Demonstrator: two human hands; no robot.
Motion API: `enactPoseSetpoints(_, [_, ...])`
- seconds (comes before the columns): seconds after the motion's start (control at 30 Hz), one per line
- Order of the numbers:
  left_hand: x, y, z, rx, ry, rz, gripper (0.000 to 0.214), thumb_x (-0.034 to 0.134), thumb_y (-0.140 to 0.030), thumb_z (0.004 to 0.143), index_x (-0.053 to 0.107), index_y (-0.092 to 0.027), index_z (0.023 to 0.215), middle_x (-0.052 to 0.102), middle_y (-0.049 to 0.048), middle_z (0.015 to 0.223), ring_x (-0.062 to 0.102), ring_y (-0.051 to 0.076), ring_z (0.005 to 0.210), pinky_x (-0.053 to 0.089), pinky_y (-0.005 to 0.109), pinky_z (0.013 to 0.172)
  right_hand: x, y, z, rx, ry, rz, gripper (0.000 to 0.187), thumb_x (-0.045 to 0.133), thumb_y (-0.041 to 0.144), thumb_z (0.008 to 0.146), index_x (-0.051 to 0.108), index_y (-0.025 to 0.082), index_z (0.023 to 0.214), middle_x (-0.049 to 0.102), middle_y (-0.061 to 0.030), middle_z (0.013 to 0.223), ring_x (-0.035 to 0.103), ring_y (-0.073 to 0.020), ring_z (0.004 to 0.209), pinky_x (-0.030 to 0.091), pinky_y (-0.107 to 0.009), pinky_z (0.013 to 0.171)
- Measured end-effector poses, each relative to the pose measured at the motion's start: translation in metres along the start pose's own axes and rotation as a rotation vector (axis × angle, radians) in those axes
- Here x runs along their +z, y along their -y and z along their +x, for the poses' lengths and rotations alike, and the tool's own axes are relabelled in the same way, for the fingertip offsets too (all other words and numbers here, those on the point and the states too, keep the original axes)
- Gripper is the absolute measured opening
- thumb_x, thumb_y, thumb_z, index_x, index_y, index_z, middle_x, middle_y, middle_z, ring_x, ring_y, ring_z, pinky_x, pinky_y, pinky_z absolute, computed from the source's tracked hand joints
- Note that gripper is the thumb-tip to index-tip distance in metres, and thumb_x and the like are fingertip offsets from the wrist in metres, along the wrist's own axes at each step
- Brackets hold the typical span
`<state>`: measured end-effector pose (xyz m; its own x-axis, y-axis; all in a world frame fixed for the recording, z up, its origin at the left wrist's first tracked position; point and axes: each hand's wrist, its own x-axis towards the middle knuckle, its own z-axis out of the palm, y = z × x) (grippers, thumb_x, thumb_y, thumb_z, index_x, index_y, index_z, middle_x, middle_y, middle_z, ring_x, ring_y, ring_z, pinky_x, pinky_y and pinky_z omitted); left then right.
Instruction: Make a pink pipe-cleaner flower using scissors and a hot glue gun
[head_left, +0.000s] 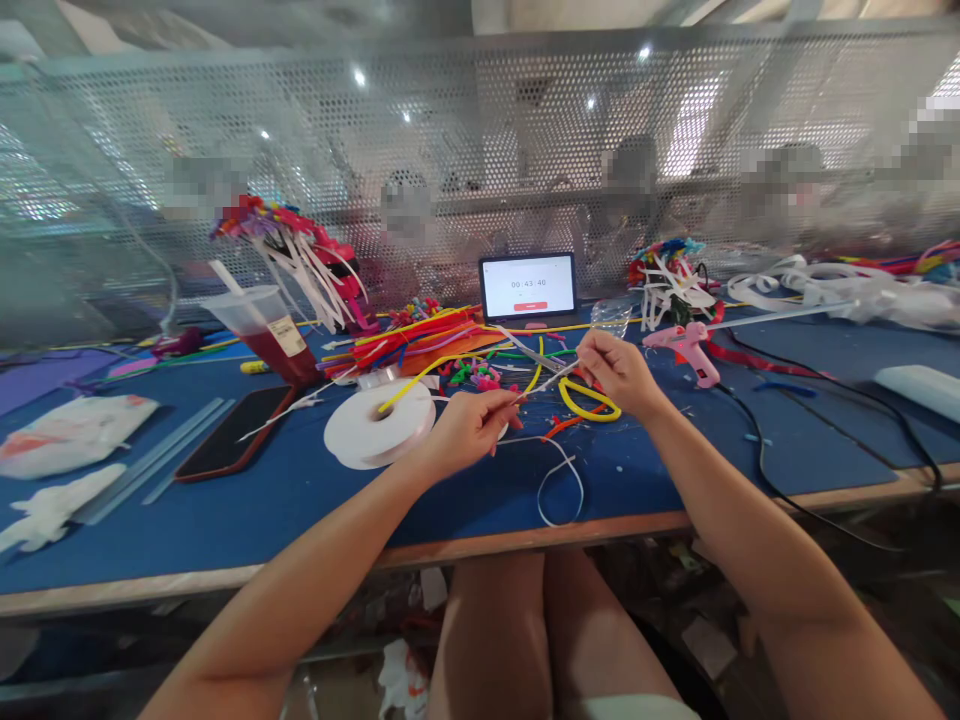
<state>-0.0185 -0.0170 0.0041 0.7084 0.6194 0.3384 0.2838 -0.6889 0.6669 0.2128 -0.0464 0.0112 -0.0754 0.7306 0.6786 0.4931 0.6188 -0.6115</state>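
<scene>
The left hand [480, 425] is pinching a thin white strip [551, 380], and the right hand [611, 372] is pinching it too. The strip is stretching between them, over the blue table [465, 510]. A white roll [356, 430] is sitting beside the left hand. A yellow loop [600, 415] and a pink glue gun [697, 355] are lying near the right hand.

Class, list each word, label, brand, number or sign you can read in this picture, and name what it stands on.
"00:43:40": on the lit screen of the tablet.
Red button on that screen: lettering too small to read.
Paper label on the drink cup: print too small to read.
Plastic bag: reddish marks, too blurred to read.
</scene>
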Motion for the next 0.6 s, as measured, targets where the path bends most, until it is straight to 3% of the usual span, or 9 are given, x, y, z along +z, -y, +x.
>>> enactPoseSetpoints(0.13, [-0.0022, 0.0003, 0.0000, 0.159, -0.026, 0.207, 0.025, 0.043, -0.019, 0.089, 0.066, -0.015, 0.094, 0.071, 0.0012, 0.075, 0.063, 0.010, 0.057, 0.047, 0.019, 0.059, -0.0037, -0.0017, 0.0012, -0.001, -0.010, 0.021, 0.028, 0.043, 0.033, 0.091, 0.042, 0.021, 0.066, 0.044, 0.0052, 0.050, 0.039, -0.0071, 0.045, 0.032, -0.023, 0.048])
enactPoseSetpoints(0.27, [-0.0022, 0.0016, -0.0018, 0.287, 0.004, 0.366, 0.029, 0.041, -0.009, 0.084, 0.066, -0.015, 0.098, 0.072, 0.0028, 0.078, 0.066, 0.013, 0.071, 0.049, 0.020, 0.067, -0.0040, -0.0004, 0.0010, -0.012, 0.003, 0.027, 0.029, 0.044, 0.035, 0.091, 0.042, 0.020, 0.066, 0.044, 0.0052, 0.050, 0.039, -0.0065, 0.045, 0.031, -0.023, 0.046])
enactPoseSetpoints(0.47, [-0.0031, 0.0034, -0.0029, 0.285, 0.118, 0.523, 0.037, 0.042, -0.005, 0.080, 0.063, -0.015, 0.108, 0.072, 0.0043, 0.085, 0.067, 0.015, 0.076, 0.048, 0.022, 0.066, -0.0031, -0.0021, -0.0006, -0.009, 0.034, 0.042, 0.028, 0.045, 0.033, 0.090, 0.042, 0.020, 0.066, 0.043, 0.0055, 0.051, 0.038, -0.0063, 0.045, 0.031, -0.022, 0.045])
enactPoseSetpoints(0.6, [-0.0036, 0.0009, -0.0023, 0.254, 0.063, 0.428, 0.031, 0.042, -0.011, 0.085, 0.063, -0.015, 0.107, 0.072, 0.0049, 0.084, 0.067, 0.015, 0.074, 0.048, 0.022, 0.065, -0.0048, -0.0038, 0.0004, -0.006, 0.005, 0.044, 0.029, 0.045, 0.035, 0.090, 0.043, 0.020, 0.066, 0.044, 0.0056, 0.051, 0.039, -0.0066, 0.046, 0.032, -0.023, 0.047])
